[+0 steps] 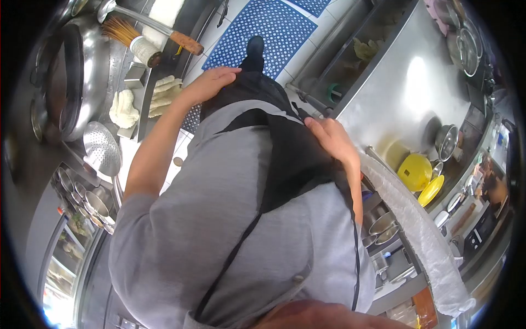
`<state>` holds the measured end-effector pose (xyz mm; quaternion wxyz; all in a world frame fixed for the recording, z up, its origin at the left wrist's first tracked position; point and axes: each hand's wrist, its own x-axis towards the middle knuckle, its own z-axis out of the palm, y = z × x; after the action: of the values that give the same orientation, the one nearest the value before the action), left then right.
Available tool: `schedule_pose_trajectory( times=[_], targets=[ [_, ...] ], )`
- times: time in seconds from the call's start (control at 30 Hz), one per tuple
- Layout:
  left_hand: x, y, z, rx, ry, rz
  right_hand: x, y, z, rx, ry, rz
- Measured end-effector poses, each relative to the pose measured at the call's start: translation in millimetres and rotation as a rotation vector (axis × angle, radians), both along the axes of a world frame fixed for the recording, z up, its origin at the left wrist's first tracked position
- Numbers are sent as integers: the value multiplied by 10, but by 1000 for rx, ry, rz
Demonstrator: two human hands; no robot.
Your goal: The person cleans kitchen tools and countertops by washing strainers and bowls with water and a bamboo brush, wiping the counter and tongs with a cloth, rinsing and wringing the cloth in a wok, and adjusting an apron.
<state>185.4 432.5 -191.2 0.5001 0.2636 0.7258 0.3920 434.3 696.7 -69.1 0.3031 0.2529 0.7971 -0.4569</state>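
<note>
My left hand (213, 84) lies on the dark cloth over my thigh, its fingers stretched out and nothing in them. Near my hip, my right hand (332, 140) is bent against the black apron (298, 159). A narrow dark piece (300, 111) sticks out by its fingertips. Whether that is a handle or part of the apron, I cannot tell. Folds of the apron hide part of those fingers.
Left, a brush (131, 43), a wooden-handled ladle (183, 41), a perforated skimmer (102, 149) and pale gloves (125, 109) lie near a wok (90, 77). Right, a steel counter (394, 71) holds yellow bowls (415, 171) and metal strainers (466, 52). A dotted blue mat (274, 27) covers floor tiles.
</note>
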Motion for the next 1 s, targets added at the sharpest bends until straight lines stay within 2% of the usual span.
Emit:
schedule_pose_trajectory(
  times=[0.07,0.17,0.27,0.37,0.47,0.57,0.67,0.77,0.87,0.97,1.0],
  targets=[
    [-3,44,2,-5,-103,-2,-12,6,-20,11,20,4],
    [-52,49,56,5,-89,-126,11,-4,-46,12,13,1],
    [-47,20,199,18,-105,-141,48,-14,-56,21,32,-28],
    [-18,3,298,76,247,-246,140,-10,-132,14,82,-54],
    [20,-16,410,26,286,-257,142,5,-121,8,68,-40],
    [20,-53,495,96,217,-212,150,9,-138,-2,62,-39],
    [104,-33,467,122,25,-5,144,15,-158,-2,72,-21],
    [60,-4,296,79,-154,64,95,23,-116,3,54,-3],
    [-6,51,410,-39,-39,-34,72,35,-110,4,30,18],
    [-69,35,369,-26,-75,-63,78,32,-117,4,40,20],
    [-93,51,368,-22,-2,-99,93,23,-132,2,55,10]
  ],
)
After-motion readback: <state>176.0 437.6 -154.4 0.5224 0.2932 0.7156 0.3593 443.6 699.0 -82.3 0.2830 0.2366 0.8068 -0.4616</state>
